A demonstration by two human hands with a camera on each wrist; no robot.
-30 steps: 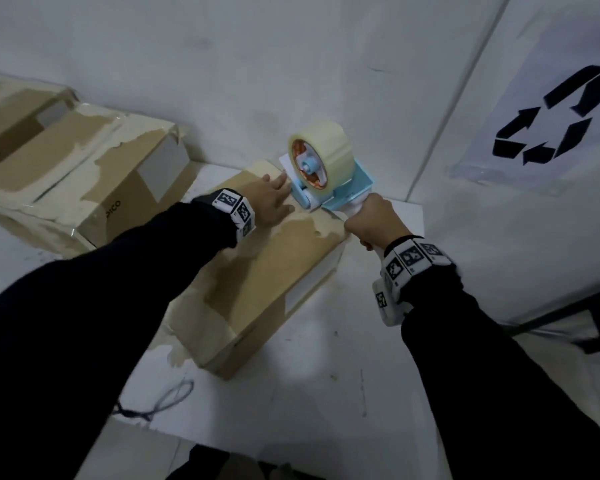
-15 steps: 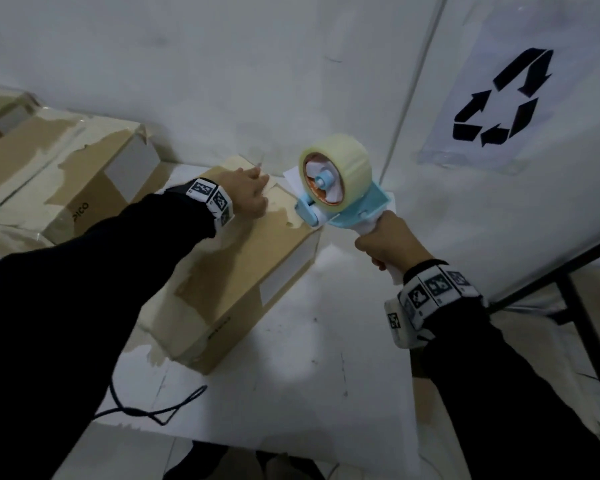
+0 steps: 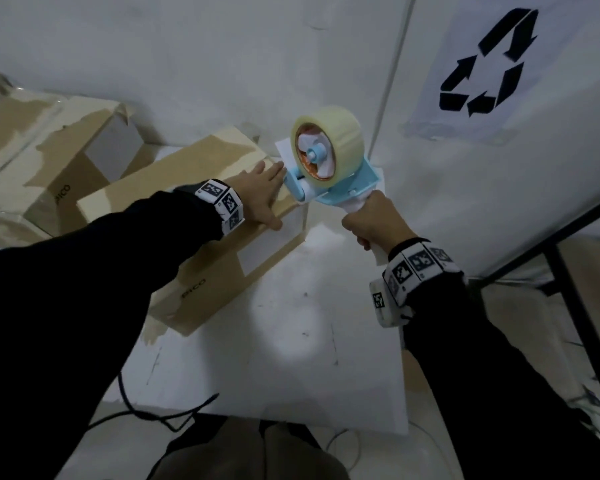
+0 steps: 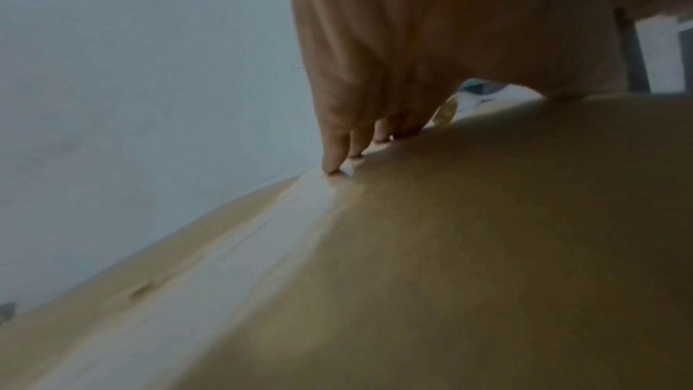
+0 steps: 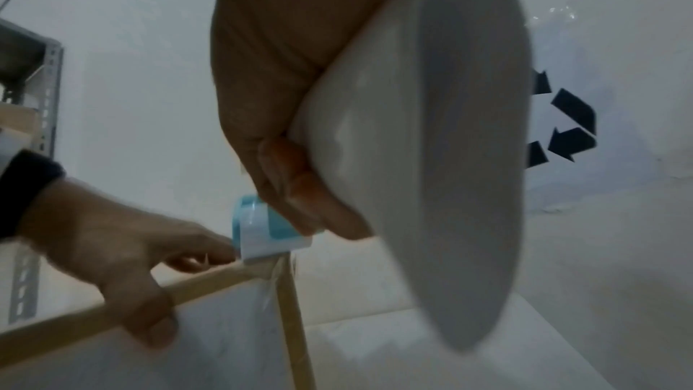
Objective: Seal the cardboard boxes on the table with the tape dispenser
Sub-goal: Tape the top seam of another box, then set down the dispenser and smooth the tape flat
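A cardboard box (image 3: 187, 171) lies on the white table (image 3: 291, 358) near the wall corner. My left hand (image 3: 260, 192) lies flat on the right end of its top, fingers straight, thumb over the side edge. In the left wrist view the fingertips (image 4: 335, 159) press on a glossy tape strip (image 4: 225, 248) running along the box top (image 4: 487, 248). My right hand (image 3: 371, 223) grips the white handle of the blue tape dispenser (image 3: 326, 157), which carries a roll of clear tape. Its nose (image 5: 255, 230) sits at the box's end corner (image 5: 270, 275), right by my left fingertips.
Two more taped cardboard boxes (image 3: 59, 157) stand at the back left against the wall. A recycling sign (image 3: 489, 64) hangs on the right wall. A black metal frame (image 3: 568, 306) stands right of the table. A black cable (image 3: 153, 414) hangs at the table's front edge.
The dispenser has left the box top and now stands at the box's right end corner. My left hand slid along the top to that end and lies flatter.
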